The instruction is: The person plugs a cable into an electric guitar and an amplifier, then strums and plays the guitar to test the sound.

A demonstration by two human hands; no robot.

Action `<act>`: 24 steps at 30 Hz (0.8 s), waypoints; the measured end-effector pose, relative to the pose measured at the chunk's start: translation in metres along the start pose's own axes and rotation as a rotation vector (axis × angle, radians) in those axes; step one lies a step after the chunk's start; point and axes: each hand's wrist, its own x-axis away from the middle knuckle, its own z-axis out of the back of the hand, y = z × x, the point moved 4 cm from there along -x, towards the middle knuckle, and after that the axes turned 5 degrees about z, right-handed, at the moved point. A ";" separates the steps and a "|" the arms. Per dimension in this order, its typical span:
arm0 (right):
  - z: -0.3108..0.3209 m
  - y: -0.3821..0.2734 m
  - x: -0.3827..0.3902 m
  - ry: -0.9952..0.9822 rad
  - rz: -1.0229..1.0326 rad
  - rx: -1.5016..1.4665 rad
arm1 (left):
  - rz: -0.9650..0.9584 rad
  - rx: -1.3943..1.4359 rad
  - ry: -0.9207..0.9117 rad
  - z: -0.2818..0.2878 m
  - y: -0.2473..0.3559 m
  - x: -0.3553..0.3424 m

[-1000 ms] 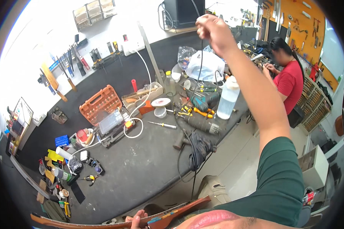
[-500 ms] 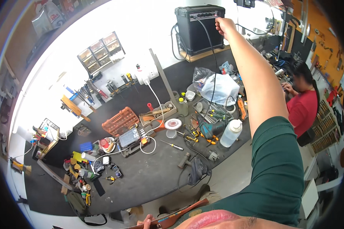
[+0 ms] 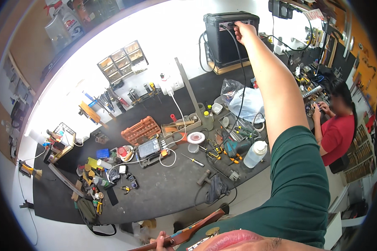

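We have our right hand (image 3: 244, 32) stretched far up to the black amplifier (image 3: 229, 38) that sits on a small wooden shelf (image 3: 230, 67) against the white wall, and its fingers are pinched narrow around the plug of a black cable (image 3: 243, 88) at the sockets on the amplifier's top panel. The plug looks to be at or in a socket already, though we cannot tell whether it is fully seated. The cable hangs down from the panel along our forearm toward the desk (image 3: 167, 190). Our left hand (image 3: 162, 241) is at the lower edge of the view, wrapped around the neck of a guitar (image 3: 184, 234) that rests across our lap; only part of this hand shows. So, as we judge it, the guitar is in place and the cable is at the amplifier, while seating the plug and setting the knobs may remain. The amplifier is a boxy black cabinet with a dark grille front and a pale control strip on top. Another person in a red shirt (image 3: 337, 136) works at the far right.
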 end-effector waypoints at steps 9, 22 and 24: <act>-0.003 0.003 0.007 0.060 -0.057 -0.165 | 0.037 -0.014 -0.051 -0.027 0.008 0.008; -0.019 0.020 0.008 -0.097 -0.077 -0.018 | 0.087 -0.046 -0.135 -0.012 -0.020 -0.009; -0.018 0.020 0.004 -0.084 -0.043 0.020 | 0.149 -0.036 -0.122 -0.008 -0.021 -0.011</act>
